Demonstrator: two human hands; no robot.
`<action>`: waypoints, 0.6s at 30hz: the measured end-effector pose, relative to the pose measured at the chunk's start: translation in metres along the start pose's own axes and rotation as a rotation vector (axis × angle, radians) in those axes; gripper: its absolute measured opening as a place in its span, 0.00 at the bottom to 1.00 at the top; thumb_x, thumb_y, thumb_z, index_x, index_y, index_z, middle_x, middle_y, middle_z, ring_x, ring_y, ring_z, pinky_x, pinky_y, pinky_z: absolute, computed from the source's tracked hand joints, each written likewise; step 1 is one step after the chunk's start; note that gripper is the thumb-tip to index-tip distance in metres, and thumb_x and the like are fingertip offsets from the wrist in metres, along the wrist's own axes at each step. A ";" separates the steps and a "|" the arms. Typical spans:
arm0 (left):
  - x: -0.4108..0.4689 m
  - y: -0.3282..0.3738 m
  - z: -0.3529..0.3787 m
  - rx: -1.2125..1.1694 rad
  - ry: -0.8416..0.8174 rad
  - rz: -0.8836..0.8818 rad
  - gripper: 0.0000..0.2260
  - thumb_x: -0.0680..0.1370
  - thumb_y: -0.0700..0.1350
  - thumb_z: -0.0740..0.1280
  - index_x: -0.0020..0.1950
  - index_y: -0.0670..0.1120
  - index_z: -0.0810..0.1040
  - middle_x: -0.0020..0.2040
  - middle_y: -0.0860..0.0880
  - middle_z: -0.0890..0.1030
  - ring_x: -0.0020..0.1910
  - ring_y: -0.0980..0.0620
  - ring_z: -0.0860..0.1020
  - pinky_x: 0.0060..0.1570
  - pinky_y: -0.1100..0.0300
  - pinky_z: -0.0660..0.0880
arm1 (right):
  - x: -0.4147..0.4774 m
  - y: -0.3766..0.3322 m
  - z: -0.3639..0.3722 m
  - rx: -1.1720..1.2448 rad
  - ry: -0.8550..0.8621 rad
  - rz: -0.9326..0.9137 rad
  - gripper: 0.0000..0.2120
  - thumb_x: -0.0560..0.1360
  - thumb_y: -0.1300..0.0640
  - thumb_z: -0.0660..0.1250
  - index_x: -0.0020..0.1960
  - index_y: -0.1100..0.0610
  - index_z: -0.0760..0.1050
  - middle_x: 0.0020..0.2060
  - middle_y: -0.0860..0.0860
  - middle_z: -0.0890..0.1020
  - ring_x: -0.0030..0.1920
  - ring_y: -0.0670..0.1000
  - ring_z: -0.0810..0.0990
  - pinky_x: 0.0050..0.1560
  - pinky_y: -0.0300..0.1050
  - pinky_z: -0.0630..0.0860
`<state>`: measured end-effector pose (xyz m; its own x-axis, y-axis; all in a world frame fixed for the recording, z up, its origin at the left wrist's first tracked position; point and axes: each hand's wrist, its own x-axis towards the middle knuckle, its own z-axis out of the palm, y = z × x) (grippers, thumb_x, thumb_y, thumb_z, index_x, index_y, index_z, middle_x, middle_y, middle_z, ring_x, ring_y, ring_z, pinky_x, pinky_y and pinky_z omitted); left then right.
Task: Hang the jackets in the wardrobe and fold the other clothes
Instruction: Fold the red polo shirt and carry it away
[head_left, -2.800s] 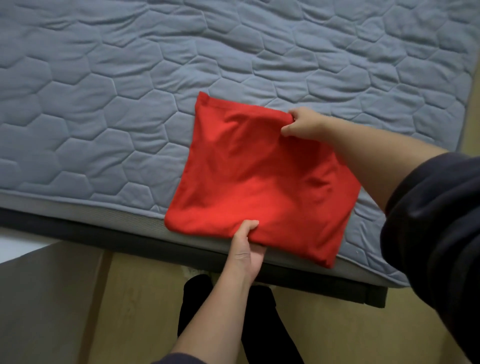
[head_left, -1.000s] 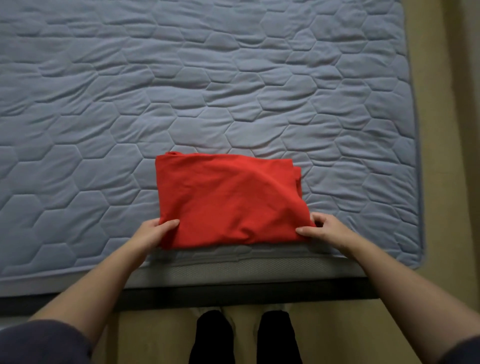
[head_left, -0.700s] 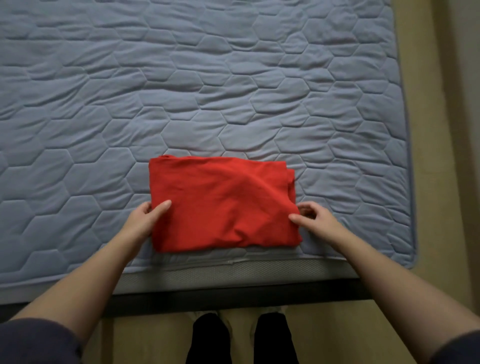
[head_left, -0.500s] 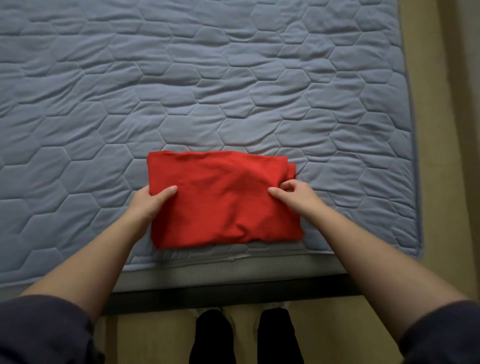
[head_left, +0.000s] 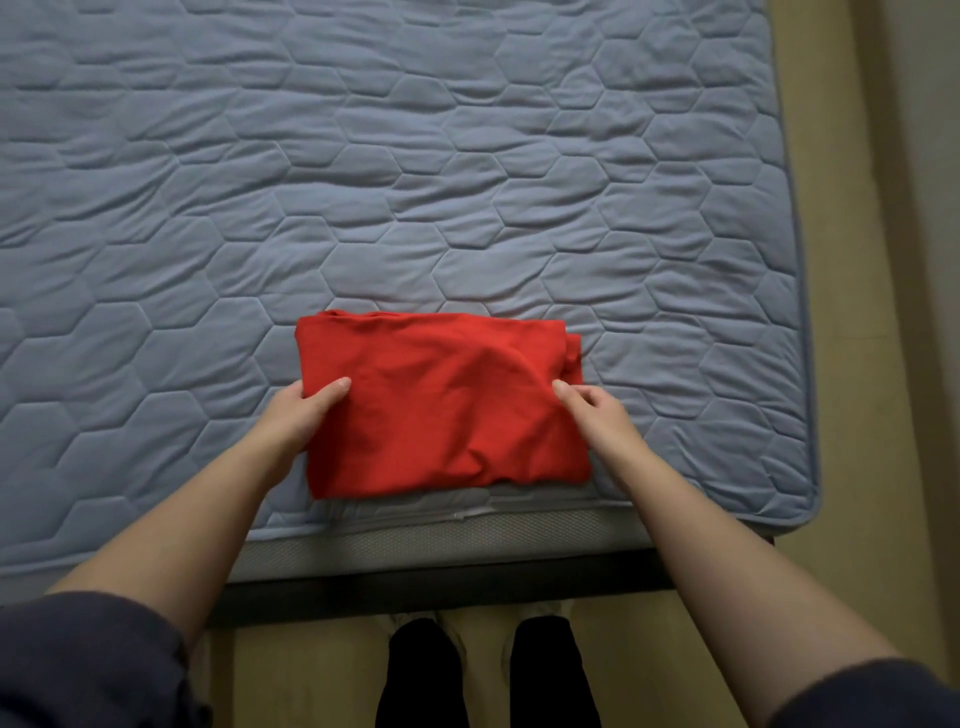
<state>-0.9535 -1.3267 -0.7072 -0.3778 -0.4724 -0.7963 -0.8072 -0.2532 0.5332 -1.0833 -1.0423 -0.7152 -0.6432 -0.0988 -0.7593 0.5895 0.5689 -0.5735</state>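
Observation:
A red garment (head_left: 441, 410), folded into a thick rectangle, lies near the front edge of the grey quilted mattress (head_left: 415, 182). My left hand (head_left: 301, 415) grips the garment's left edge, thumb on top and fingers tucked underneath. My right hand (head_left: 595, 410) holds the right edge, its thumb lying on the cloth and its fingers curled at the side. Both forearms reach in from below, with dark sleeves pushed up.
The mattress ends at the right (head_left: 800, 415), where a strip of beige floor (head_left: 857, 312) runs alongside. The dark bed frame (head_left: 441, 587) lies below the front edge. My legs in dark trousers (head_left: 483, 675) stand on the floor against it.
The red garment went from a larger square to a smaller folded rectangle. My hands slid from its near corners up to the middle of its side edges.

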 end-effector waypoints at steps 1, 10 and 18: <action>0.002 0.001 0.001 -0.003 0.010 0.021 0.10 0.78 0.47 0.67 0.58 0.48 0.76 0.53 0.46 0.80 0.46 0.50 0.77 0.38 0.61 0.71 | 0.006 -0.009 0.004 0.025 -0.025 0.021 0.16 0.76 0.46 0.66 0.56 0.57 0.77 0.49 0.50 0.80 0.49 0.47 0.78 0.46 0.39 0.73; -0.017 0.008 0.003 -0.177 0.008 0.222 0.17 0.73 0.26 0.61 0.54 0.44 0.77 0.40 0.50 0.82 0.40 0.52 0.76 0.46 0.59 0.73 | -0.009 -0.014 0.005 0.590 -0.144 -0.014 0.09 0.78 0.63 0.62 0.57 0.57 0.74 0.44 0.52 0.82 0.41 0.48 0.80 0.45 0.41 0.78; 0.017 0.033 0.022 -0.133 0.107 0.122 0.10 0.79 0.35 0.60 0.58 0.44 0.72 0.46 0.44 0.78 0.33 0.55 0.75 0.28 0.68 0.70 | 0.007 0.005 0.007 0.653 0.007 0.003 0.09 0.78 0.61 0.63 0.57 0.56 0.75 0.42 0.49 0.84 0.39 0.44 0.81 0.40 0.39 0.80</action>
<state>-0.9965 -1.3243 -0.7094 -0.4131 -0.5920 -0.6920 -0.6884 -0.2945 0.6629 -1.0816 -1.0454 -0.7258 -0.6428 -0.0916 -0.7605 0.7656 -0.0445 -0.6418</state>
